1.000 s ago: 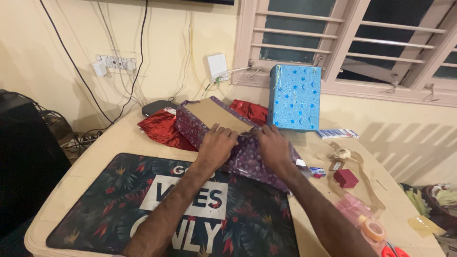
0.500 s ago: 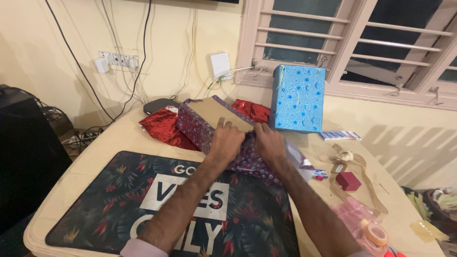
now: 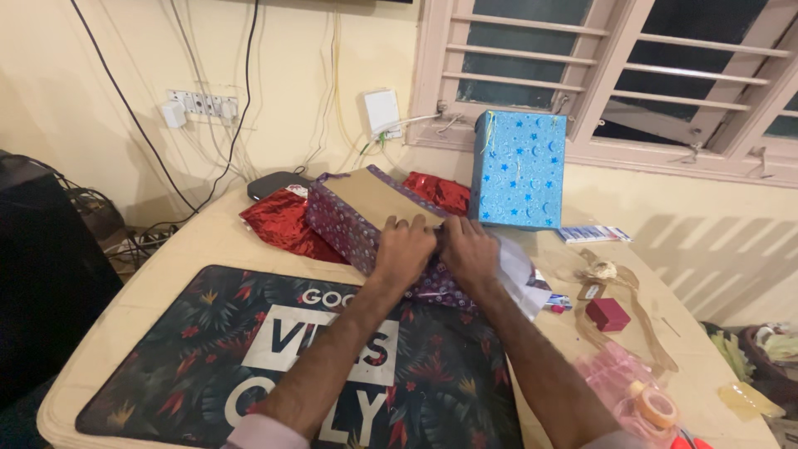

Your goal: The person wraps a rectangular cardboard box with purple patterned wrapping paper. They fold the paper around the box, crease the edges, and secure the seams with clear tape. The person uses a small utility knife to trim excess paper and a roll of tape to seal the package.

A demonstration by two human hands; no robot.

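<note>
Centrally, in the head view, a brown box [image 3: 384, 199] partly covered in purple patterned wrapping paper [image 3: 345, 229] is seen lying on the table [image 3: 208, 241], at the far edge of a dark leaf-print mat [image 3: 166, 357]. The left hand [image 3: 405, 245] and right hand [image 3: 467, 249] are pressed flat, side by side, on the paper over the box's near end, fingers closed together. Red foil paper [image 3: 287, 224] is spread behind, and 1 blue starred gift box [image 3: 519, 170] is stood upright near the window.
</note>
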